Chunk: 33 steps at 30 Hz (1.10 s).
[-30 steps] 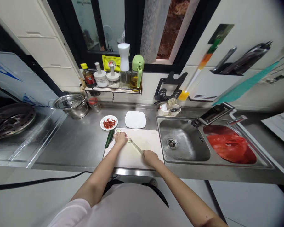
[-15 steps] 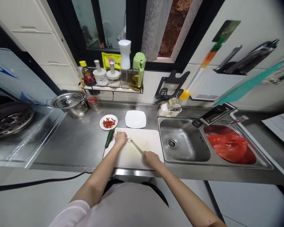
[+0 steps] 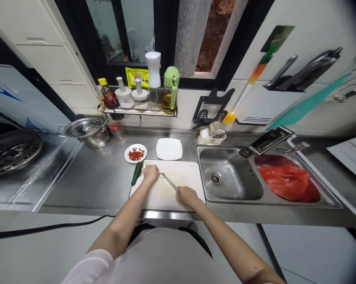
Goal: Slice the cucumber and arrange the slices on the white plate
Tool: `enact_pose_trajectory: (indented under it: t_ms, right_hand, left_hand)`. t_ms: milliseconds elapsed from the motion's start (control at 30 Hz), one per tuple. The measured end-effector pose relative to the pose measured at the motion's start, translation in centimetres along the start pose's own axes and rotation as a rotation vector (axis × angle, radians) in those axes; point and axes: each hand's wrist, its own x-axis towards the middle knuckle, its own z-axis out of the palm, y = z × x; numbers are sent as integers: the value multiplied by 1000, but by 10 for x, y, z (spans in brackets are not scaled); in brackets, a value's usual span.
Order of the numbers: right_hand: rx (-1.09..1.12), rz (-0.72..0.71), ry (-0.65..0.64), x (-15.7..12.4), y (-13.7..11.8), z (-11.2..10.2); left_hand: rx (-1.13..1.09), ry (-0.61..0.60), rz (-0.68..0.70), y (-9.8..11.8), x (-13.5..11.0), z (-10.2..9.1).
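A white cutting board lies on the steel counter in front of me. My left hand rests closed on the board's far left part, pressing down on a pale green vegetable piece that it mostly hides. A dark green cucumber lies just left of that hand at the board's edge, with a small slice beyond it. My right hand grips the handle of a knife, whose blade points up-left toward the left hand's fingers.
A small plate of chopped red chili and an empty white square plate sit behind the board. A double sink lies to the right, with a red basin. A lidded pot and a condiment shelf stand at the back left.
Both hands stay nearly in place at the board. The view has shifted slightly; the knife tip remains by the left hand's fingers.
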Motion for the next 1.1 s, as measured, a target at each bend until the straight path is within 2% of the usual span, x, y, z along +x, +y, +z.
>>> enact_pose_trajectory:
  t_ms: [167,333,733,1100]
  right_hand:
    - [3,8,-1,0,-1,1]
    - [9,3,8,-2,1,5]
    - [30,19,0,-10,7,9]
    - [42,29,16,-13,5,6]
  left_hand:
    - [42,39,54,1,-14,6]
    - [39,63,33,6,-23,12]
    - [-57,-22,-27,9,-20,11]
    - [-112,-67,65,4,-17,9]
